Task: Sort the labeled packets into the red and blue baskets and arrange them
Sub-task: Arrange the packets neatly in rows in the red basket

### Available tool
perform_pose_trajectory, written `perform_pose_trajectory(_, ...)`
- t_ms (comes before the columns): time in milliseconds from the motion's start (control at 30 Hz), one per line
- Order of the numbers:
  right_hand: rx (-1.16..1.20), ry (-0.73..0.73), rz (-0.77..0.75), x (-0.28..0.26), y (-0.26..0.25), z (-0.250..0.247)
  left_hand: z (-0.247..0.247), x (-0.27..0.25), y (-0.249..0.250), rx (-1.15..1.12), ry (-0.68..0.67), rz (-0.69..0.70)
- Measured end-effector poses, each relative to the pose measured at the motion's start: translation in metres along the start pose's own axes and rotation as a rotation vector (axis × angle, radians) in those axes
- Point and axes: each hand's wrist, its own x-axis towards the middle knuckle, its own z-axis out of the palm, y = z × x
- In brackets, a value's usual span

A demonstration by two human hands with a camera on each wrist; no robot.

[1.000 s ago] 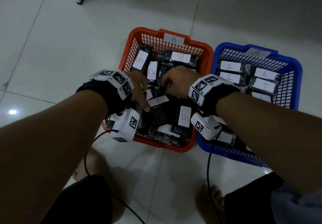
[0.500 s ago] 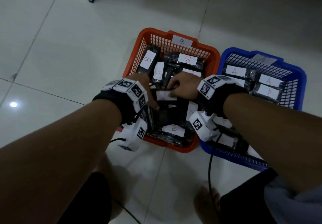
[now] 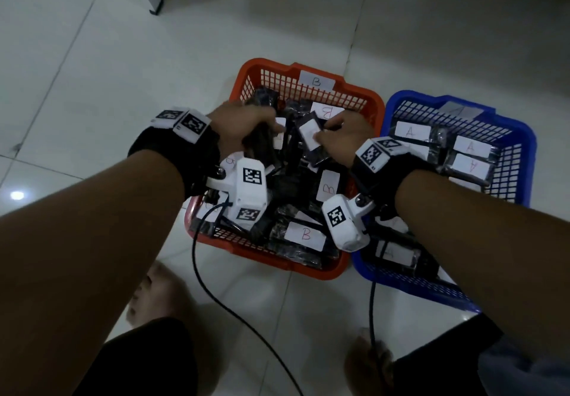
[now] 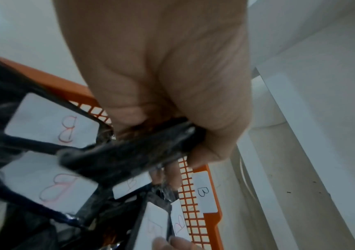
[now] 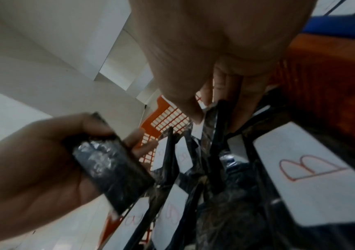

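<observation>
Two packets are lifted inside the red basket [image 3: 364,93]: the left hand [image 3: 243,124] wraps one dark packet [image 4: 129,155], long axis across its palm; the right hand [image 3: 342,136] pinches a labeled packet [image 3: 310,135] just beside, nearer the blue basket [image 3: 521,136].

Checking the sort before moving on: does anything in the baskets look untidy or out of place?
The red basket is untidy: its B packets lie jumbled at mixed angles, while the blue basket holds A packets in neater rows. No visible label sits in the wrong basket.
</observation>
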Motion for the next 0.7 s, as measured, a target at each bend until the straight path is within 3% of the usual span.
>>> perform_pose_trajectory(67, -0.041, -0.021, 0.004, -0.004, -0.007, 0.005, 0.004, 0.002, 0.005, -0.163, 0.126, 0.049)
perform_pose_trajectory(167, 0.017, 0.026, 0.016, -0.008, -0.01, 0.019, 0.011, 0.01, 0.01, -0.153, 0.241, 0.061)
perform_pose_trajectory(300, 0.14, 0.113, 0.101, -0.012, -0.006, 0.043, 0.008, 0.028, 0.005, -0.171, 0.165, 0.042)
perform_pose_trajectory(433, 0.2, 0.207, 0.093, -0.017, -0.003, 0.052, 0.008, 0.027, 0.009, -0.194, 0.075, 0.062)
perform_pose_trajectory(600, -0.03, 0.02, 0.041, -0.005, 0.0, 0.044, 0.006, 0.034, 0.006, 0.008, 0.131, 0.035)
perform_pose_trajectory(700, -0.028, 0.077, -0.037, 0.001, -0.002, 0.037, 0.004, 0.04, 0.001, -0.05, 0.159, 0.043)
